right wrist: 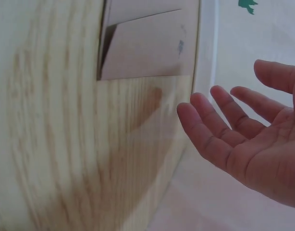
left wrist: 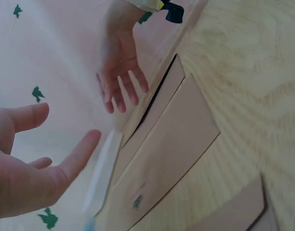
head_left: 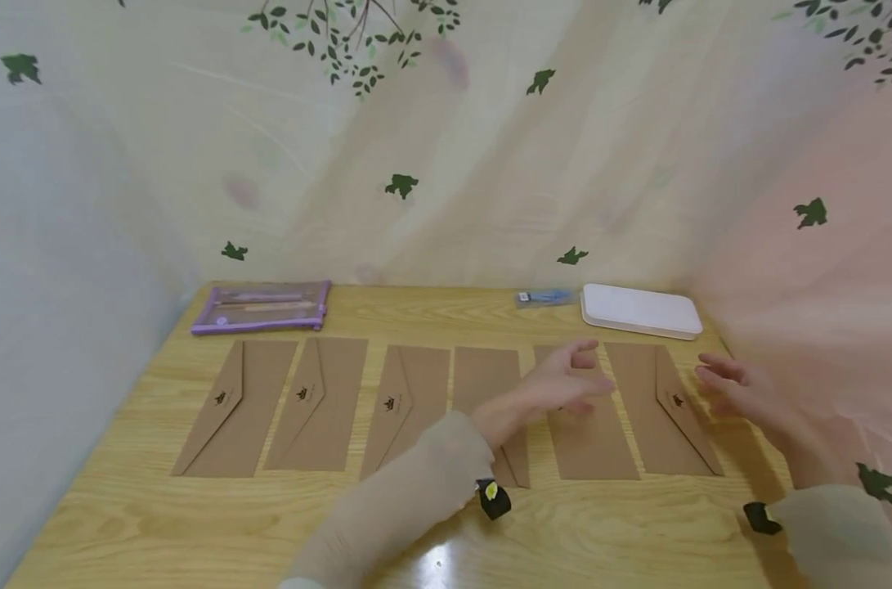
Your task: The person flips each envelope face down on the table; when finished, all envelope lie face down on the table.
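Several brown paper envelopes lie in a row on the wooden table. My left hand (head_left: 563,380) reaches across to the right and hovers over the second envelope from the right (head_left: 596,450), fingers loosely spread around nothing. Under the left wrist, another envelope (head_left: 484,372) is partly covered by the arm. To the right of the rightmost envelope (head_left: 637,384), with its pointed flap and dark crown print, my right hand (head_left: 743,393) is held in the air. Its palm and relaxed fingers show bare in the right wrist view, with the envelope (right wrist: 142,53) lying beyond the fingertips.
Along the back edge sit a purple-trimmed clear pencil pouch (head_left: 269,327), a small blue packaged item (head_left: 544,298) and a white flat case (head_left: 640,311). Three more envelopes, one of them at the far left (head_left: 265,401), fill the left side. Leaf-printed curtains (head_left: 446,221) enclose the table.
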A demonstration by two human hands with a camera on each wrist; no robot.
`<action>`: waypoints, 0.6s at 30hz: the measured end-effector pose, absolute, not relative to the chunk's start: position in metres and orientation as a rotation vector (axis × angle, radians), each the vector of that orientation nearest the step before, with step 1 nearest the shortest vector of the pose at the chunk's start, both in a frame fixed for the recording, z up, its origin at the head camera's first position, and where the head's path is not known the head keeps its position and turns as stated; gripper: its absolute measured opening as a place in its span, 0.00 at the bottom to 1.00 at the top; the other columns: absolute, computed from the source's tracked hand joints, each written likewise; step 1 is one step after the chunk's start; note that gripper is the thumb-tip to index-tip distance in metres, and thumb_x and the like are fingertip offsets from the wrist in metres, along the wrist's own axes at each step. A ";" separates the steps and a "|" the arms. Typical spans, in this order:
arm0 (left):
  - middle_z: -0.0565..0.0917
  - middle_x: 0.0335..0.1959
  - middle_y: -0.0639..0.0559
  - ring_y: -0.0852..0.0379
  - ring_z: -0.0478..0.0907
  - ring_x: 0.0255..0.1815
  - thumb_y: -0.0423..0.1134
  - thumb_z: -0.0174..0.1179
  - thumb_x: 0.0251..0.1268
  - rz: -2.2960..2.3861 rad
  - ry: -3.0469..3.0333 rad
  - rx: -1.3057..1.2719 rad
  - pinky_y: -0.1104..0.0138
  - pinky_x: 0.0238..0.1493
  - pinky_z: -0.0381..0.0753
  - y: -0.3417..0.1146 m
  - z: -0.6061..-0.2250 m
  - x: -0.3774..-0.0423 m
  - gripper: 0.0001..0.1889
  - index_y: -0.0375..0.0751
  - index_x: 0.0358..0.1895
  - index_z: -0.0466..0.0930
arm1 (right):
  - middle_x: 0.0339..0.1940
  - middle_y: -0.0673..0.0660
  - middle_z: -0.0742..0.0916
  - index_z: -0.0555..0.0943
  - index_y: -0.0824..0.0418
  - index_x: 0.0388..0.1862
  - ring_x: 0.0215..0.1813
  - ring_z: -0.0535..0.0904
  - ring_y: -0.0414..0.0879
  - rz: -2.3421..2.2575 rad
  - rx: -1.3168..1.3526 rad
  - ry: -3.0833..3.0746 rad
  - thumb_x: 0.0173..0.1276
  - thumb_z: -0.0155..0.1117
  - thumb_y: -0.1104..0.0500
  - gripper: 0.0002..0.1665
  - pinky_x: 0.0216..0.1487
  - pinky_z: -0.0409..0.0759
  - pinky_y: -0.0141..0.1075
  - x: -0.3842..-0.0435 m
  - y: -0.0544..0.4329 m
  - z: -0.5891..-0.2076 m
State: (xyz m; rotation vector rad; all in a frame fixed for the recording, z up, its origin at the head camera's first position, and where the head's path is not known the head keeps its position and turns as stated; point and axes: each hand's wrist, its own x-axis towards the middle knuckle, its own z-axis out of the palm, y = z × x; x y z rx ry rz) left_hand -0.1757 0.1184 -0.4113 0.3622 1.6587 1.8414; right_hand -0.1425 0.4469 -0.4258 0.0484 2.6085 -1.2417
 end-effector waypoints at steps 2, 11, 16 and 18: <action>0.73 0.66 0.40 0.45 0.85 0.46 0.27 0.68 0.63 1.897 1.581 0.288 0.51 0.49 0.86 0.129 -0.418 -0.175 0.36 0.42 0.74 0.67 | 0.70 0.83 0.65 0.51 0.79 0.77 0.49 0.82 0.39 -1.244 0.037 2.609 0.84 0.47 0.50 0.40 0.44 0.87 0.40 -0.142 0.448 -0.428; 0.82 0.50 0.34 0.29 0.79 0.56 0.20 0.64 0.63 1.969 1.369 0.135 0.45 0.56 0.81 0.162 -0.441 -0.172 0.31 0.31 0.70 0.68 | 0.69 0.85 0.64 0.48 0.83 0.75 0.47 0.80 0.32 -1.299 0.049 2.493 0.83 0.51 0.55 0.40 0.45 0.86 0.35 -0.148 0.453 -0.443; 0.87 0.43 0.35 0.33 0.79 0.58 0.20 0.62 0.65 1.981 1.295 0.078 0.45 0.59 0.80 0.168 -0.448 -0.172 0.30 0.32 0.69 0.67 | 0.55 0.65 0.81 0.49 0.84 0.74 0.39 0.81 0.33 -1.368 0.147 2.419 0.78 0.59 0.60 0.43 0.40 0.86 0.34 -0.154 0.453 -0.449; 0.88 0.43 0.36 0.34 0.80 0.58 0.20 0.62 0.65 1.985 1.288 0.068 0.46 0.59 0.80 0.169 -0.449 -0.173 0.30 0.32 0.69 0.67 | 0.51 0.57 0.82 0.51 0.84 0.74 0.37 0.81 0.34 -1.358 0.180 2.426 0.76 0.62 0.60 0.43 0.38 0.86 0.33 -0.157 0.452 -0.448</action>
